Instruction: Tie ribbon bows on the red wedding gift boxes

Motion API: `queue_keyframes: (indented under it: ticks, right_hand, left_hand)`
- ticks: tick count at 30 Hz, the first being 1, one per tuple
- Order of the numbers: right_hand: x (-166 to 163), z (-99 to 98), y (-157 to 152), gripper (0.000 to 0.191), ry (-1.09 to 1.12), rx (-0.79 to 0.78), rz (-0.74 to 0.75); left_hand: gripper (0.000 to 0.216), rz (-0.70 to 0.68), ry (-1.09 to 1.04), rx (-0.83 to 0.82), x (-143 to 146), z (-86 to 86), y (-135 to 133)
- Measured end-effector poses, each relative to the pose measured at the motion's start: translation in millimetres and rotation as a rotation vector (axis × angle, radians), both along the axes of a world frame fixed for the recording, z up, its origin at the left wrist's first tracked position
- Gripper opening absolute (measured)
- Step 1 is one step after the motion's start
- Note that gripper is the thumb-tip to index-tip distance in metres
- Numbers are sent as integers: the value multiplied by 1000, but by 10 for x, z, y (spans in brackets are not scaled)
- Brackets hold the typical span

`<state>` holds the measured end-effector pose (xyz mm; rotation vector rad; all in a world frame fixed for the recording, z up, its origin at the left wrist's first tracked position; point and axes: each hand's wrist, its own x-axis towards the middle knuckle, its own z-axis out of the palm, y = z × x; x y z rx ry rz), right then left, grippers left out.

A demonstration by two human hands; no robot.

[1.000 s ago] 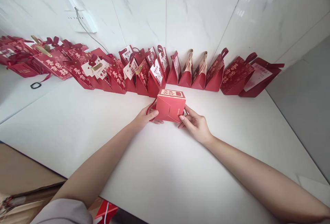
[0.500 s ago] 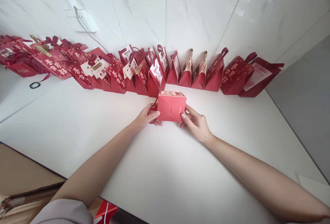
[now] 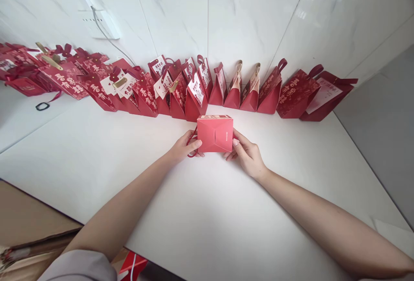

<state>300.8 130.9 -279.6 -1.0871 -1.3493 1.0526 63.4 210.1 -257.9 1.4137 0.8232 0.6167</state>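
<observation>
Between both hands is a small red gift box (image 3: 215, 135), its slotted, folded base facing me and a printed side along its top edge. My left hand (image 3: 188, 145) grips the left edge, thumb on the base and fingers behind. A twisted red cord (image 3: 191, 153) loops down beside that hand. On the right edge, my right hand (image 3: 245, 150) is closed with the thumb at the corner and the fingers partly hidden behind the box. Both hands are just above the white table (image 3: 207, 212).
Several red gift boxes (image 3: 271, 95) with ribbon handles line the tiled wall. More boxes (image 3: 61, 76) crowd the left, near a black loop (image 3: 42, 106). A wall socket (image 3: 100, 24) has a grey cable. Cardboard (image 3: 29, 216) lies below the table's left edge.
The box has turned slightly, so its base faces me more squarely and less of the printed side shows. My right thumb has shifted up and outward to the box's edge.
</observation>
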Motion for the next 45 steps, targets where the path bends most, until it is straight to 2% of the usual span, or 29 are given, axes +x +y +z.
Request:
queue_keyframes:
  ticks: [12, 17, 20, 25, 31, 37, 41, 45]
  right_hand:
    - [5, -6, -1, 56, -10, 1, 49]
    - [12, -35, 23, 55, -53, -13, 3]
    - [26, -43, 57, 55, -3, -28, -20]
    - [35, -23, 73, 51, 52, -8, -40]
    - [17, -12, 52, 45, 0, 12, -22]
    - [-9, 3, 64, 48, -33, 43, 9]
    - [-36, 2, 67, 44, 4, 125, -37]
    - [-57, -2, 51, 37, -47, 232, -123]
  left_hand:
    - [77, -10, -24, 1, -13, -14, 12]
    - [82, 2, -44, 54, 0, -20, 3]
    - [89, 39, -80, 96, 6, -26, -9]
    - [95, -75, -122, 140, -7, -23, -16]
    - [77, 34, -143, 22, 4, -3, -36]
    - [71, 21, -185, 33, 26, 40, -58]
    - [57, 72, -176, -63, 9, 11, -19]
    - [53, 200, -145, -64, 5, -59, 34]
